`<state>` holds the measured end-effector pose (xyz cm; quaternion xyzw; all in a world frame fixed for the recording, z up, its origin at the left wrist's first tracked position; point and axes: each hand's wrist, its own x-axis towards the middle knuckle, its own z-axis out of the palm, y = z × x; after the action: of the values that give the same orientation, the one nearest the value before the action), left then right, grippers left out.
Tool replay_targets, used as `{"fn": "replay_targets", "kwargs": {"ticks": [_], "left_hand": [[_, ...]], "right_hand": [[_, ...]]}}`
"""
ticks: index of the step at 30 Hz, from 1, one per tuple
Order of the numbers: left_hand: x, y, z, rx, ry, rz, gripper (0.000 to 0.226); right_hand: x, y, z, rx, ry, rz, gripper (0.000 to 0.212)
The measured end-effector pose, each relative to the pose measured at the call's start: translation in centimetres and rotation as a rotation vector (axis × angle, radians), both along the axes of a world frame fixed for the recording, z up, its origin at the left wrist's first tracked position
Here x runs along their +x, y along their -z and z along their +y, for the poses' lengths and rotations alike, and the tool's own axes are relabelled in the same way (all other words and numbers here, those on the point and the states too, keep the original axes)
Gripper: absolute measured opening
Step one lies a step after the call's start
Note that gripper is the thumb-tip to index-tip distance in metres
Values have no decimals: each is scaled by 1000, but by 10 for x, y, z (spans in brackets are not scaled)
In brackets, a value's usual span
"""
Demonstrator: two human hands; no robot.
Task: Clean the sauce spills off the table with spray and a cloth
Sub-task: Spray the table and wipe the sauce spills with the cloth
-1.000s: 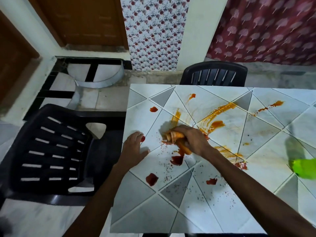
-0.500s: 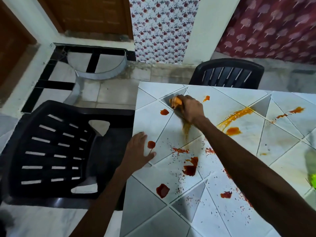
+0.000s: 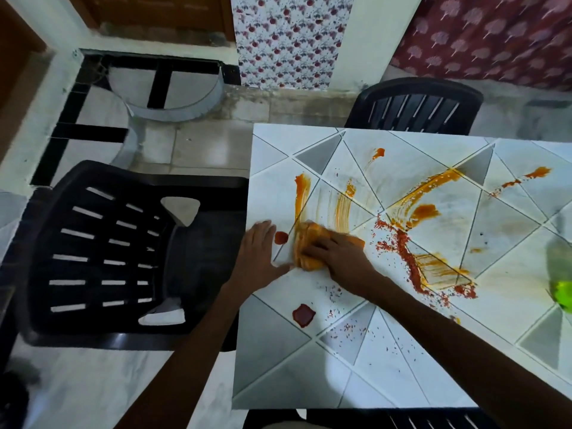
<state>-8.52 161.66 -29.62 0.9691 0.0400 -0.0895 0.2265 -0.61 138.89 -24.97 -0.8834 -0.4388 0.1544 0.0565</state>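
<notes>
My right hand (image 3: 342, 258) presses a bunched orange cloth (image 3: 309, 247) onto the white tiled table (image 3: 309, 373) near its left edge. My left hand (image 3: 258, 255) lies flat and open on the table edge just left of the cloth. Orange smears (image 3: 303, 193) streak the tiles above the cloth. A small red sauce drop (image 3: 281, 237) sits between my hands, and a bigger red blob (image 3: 304, 314) lies nearer me. More smears and red flecks (image 3: 411, 258) spread to the right. The green spray bottle (image 3: 561, 292) stands blurred at the right edge.
A black plastic chair (image 3: 102, 258) stands against the table's left side. Another black chair (image 3: 414, 109) is tucked in at the far side, and a third chair's back (image 3: 433, 421) shows at the near edge. Patterned curtains hang beyond.
My right hand has dragged the cloth from the far part of the table back toward me and leftward, leaving fresh orange streaks. The red drop that lay there is smeared. The left hand stays put.
</notes>
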Motion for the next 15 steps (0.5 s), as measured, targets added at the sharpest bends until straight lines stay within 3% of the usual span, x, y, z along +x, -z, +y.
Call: {"fn": "replay_targets", "kwargs": {"ticks": [4,7,11,15], "left_hand": [[-11,-5,-5,13,6,4,104],[-23,-6,-8,18,-12,14,102],[-41,-8,-11,16,-54,32,96],[-57,-11,-14,25,-78,48,87]], "right_hand": [[-16,-3,-30,72,-25,47,67],[-15,-12,-45,195,121,86,70],[-1,-32,-33,404,354,96,41],[3,-31,0,339,411,87,44]]}}
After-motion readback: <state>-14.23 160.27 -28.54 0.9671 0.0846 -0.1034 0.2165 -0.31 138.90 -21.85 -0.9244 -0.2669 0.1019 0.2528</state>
